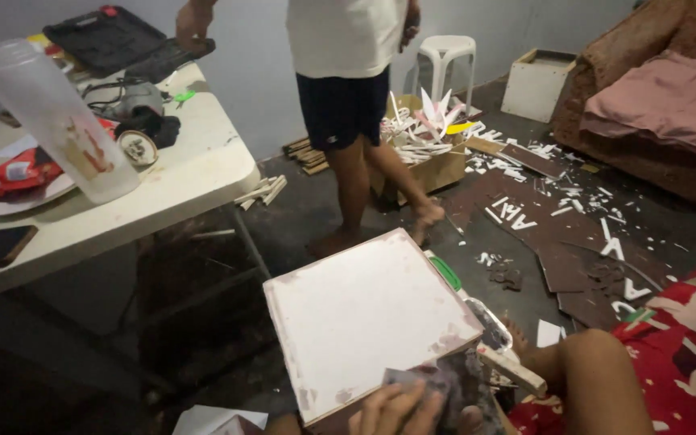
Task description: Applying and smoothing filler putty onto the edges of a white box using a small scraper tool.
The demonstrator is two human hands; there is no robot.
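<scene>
Dark floor [324, 209] strewn with white offcuts. Square white board [368, 318] sits tilted on the seated person's lap, beside the folding table [203, 173]. One hand [396, 409], side uncertain, presses a grey sanding scrap [412, 380] onto its near edge. Judged stiff, light, dusty; best held by its edges.

We are in a home room used as a makeshift craft workshop: a worn sofa [654, 113], a plastic stool [445, 56], a folding table [195, 173] with tools, and board offcuts [557, 225] littering the floor.
</scene>
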